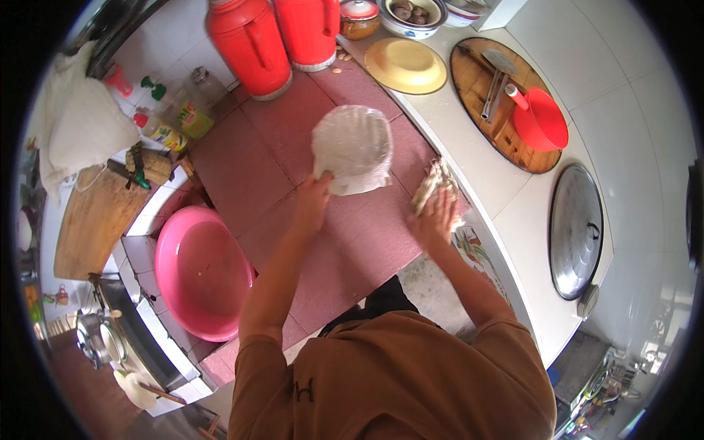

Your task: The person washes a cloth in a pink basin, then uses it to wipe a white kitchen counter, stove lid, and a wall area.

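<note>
My left hand [316, 201] grips the near left edge of a round container [352, 144] covered with clear plastic film. It sits over the red tiled counter [258, 181], and I cannot tell whether it touches the tiles. At the counter's right side, my right hand [437, 217] lies over a crumpled, patterned cloth [437, 179], pressing it down beside the white ledge. Motion blurs this hand, and its palm hides part of the cloth.
Two red thermos flasks [250, 49] stand at the back, with bottles [192, 115] to their left. A pink basin [203, 275] is at the left. On the white ledge are a yellow enamel plate [406, 65], a wooden board [478, 71] bearing a red ladle [542, 121], and a metal lid [575, 236].
</note>
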Demonstrator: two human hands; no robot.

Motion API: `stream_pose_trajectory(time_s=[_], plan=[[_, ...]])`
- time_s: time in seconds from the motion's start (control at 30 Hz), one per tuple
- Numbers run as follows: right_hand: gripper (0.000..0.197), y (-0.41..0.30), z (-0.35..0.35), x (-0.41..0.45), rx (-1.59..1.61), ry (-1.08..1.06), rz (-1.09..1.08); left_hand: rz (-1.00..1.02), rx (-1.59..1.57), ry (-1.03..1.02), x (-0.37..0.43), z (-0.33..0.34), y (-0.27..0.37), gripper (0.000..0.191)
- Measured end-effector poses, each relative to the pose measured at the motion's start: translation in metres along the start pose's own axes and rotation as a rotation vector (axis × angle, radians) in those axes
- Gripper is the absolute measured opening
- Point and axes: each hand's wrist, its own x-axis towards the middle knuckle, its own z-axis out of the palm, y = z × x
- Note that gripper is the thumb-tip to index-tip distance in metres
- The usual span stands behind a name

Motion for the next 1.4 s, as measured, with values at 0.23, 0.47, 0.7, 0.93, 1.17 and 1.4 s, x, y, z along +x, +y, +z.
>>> stream_pose_trajectory(time_s=[0.23,0.47,0.7,0.93,1.17,1.4], plan=[[0.066,-0.129,-0.03,-0.061,0.16,-0.194,-0.851,-0.193,-0.313,0.002,0.017,0.066,0.017,0.021],[0.064,-0.163,-0.007,0.004,0.378,0.205,-0.809,-0.226,-0.225,-0.226,0.006,0.064,0.041,0.033],[0.07,-0.258,0.023,0.134,0.091,0.634,-0.521,0.167,0.317,0.085,0.015,-0.037,0.015,0.042],[0.062,-0.341,-0.028,0.207,0.236,0.205,-0.585,-0.092,0.369,0.537,-0.001,-0.219,-0.073,0.044],[0.053,-0.389,-0.049,0.238,0.261,0.07,-0.943,0.113,0.615,0.777,0.103,-0.295,-0.046,0.067],[0.055,-0.397,-0.046,0.228,0.139,0.265,-0.758,0.14,0.539,1.151,0.18,-0.228,-0.006,0.092]])
